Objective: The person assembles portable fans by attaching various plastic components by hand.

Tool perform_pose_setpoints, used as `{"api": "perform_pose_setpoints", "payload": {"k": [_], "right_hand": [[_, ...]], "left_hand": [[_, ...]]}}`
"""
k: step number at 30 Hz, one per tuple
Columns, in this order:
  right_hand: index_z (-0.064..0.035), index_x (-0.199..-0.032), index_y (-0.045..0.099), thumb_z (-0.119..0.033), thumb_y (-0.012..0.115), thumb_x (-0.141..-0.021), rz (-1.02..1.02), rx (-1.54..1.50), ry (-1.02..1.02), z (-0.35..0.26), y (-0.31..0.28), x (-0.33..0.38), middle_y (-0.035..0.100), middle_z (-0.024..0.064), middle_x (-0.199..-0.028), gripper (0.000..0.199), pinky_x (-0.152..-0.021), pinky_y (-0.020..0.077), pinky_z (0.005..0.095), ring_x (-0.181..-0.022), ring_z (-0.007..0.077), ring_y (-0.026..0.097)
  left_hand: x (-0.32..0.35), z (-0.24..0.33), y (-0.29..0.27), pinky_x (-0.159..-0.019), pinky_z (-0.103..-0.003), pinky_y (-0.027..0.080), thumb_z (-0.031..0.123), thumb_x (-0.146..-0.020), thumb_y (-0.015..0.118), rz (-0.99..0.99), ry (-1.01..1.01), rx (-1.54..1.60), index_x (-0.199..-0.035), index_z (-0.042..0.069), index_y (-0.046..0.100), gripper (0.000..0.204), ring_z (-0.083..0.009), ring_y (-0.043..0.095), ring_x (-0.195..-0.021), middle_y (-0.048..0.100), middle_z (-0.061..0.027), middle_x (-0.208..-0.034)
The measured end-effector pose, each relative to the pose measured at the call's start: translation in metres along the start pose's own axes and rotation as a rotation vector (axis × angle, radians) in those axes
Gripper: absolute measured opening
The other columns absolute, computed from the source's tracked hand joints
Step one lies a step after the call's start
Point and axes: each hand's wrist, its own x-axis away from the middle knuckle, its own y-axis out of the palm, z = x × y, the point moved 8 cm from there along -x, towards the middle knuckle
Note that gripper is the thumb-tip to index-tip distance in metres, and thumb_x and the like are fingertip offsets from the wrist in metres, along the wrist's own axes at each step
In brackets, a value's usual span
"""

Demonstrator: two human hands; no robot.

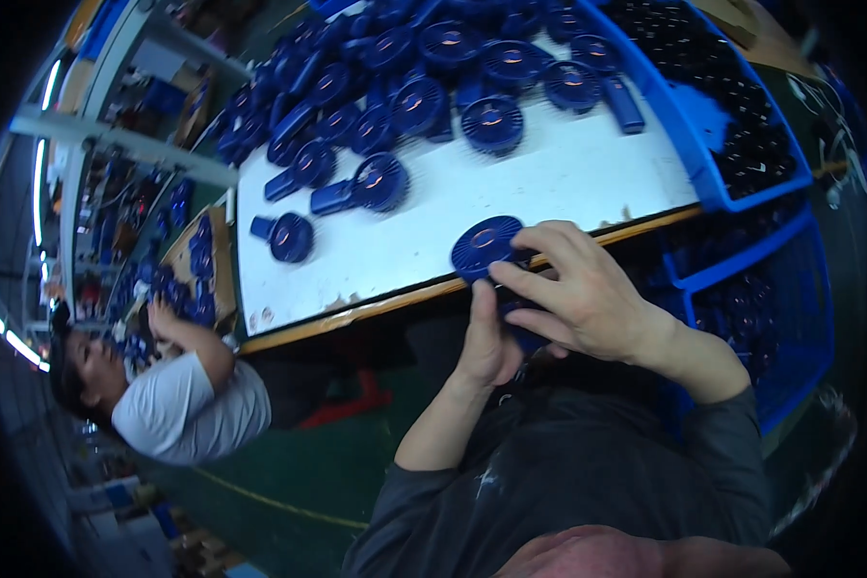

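Note:
A dark blue handheld fan [482, 247], its round slatted head facing up, is held over the table's front edge. My left hand [486, 345] grips it from below, the thumb up against the head's near rim; the other fingers are mostly hidden. My right hand [588, 294] comes from the right with bent fingers pressed at the head's right rim. Both hands and the table edge hide most of the fan's handle. Beyond them on the table lie loose fans of the same kind, the nearest a small blue fan [290, 237] to the left.
The white tabletop [405, 255] has a worn wooden front edge. A heap of blue fans [395, 58] covers its far part. At the right stands a blue crate [689, 144] of black parts, with another blue crate [809, 318] below. A co-worker [188, 400] sits at the left.

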Motion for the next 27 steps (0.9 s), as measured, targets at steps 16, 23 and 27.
{"api": "perform_pose_setpoints", "payload": {"k": [16, 23, 27], "right_hand": [[0.0006, -0.12, 0.054, -0.015, 0.063, -0.092, 0.189, -1.407, 0.56, 0.048, 0.07, 0.056, 0.056, -0.0015, -0.088, 0.033, -0.072, 0.044, 0.0209, -0.08, 0.0044, 0.053], [0.0053, -0.136, 0.046, -0.027, 0.064, -0.095, 0.339, -1.571, 0.471, 0.072, 0.05, 0.066, 0.066, 0.0141, -0.116, 0.055, -0.102, 0.0466, 0.0368, -0.109, 0.0219, 0.064], [0.0057, -0.14, 0.044, -0.033, 0.07, -0.089, 0.22, -1.646, 0.543, 0.082, 0.044, 0.099, 0.065, 0.0224, -0.121, 0.069, -0.098, 0.0528, 0.0447, -0.111, 0.0315, 0.066]], "left_hand": [[-0.004, 0.057, 0.034, -0.113, -0.046, 0.034, 0.042, -0.094, 0.063, 0.016, 0.443, -1.594, -0.154, -0.008, 0.009, 0.095, -0.0457, 0.026, -0.145, 0.017, -0.0359, -0.156], [-0.003, -0.012, -0.002, -0.098, -0.029, 0.048, 0.015, -0.101, 0.057, 0.264, 0.109, -0.464, -0.146, -0.007, 0.032, 0.056, -0.0174, 0.058, -0.114, 0.058, -0.015, -0.125], [-0.003, -0.024, 0.009, -0.102, -0.032, 0.045, 0.006, -0.096, 0.06, 0.053, -0.044, -0.677, -0.144, 0.0, 0.04, 0.052, -0.0163, 0.048, -0.124, 0.048, -0.0112, -0.139]]}}
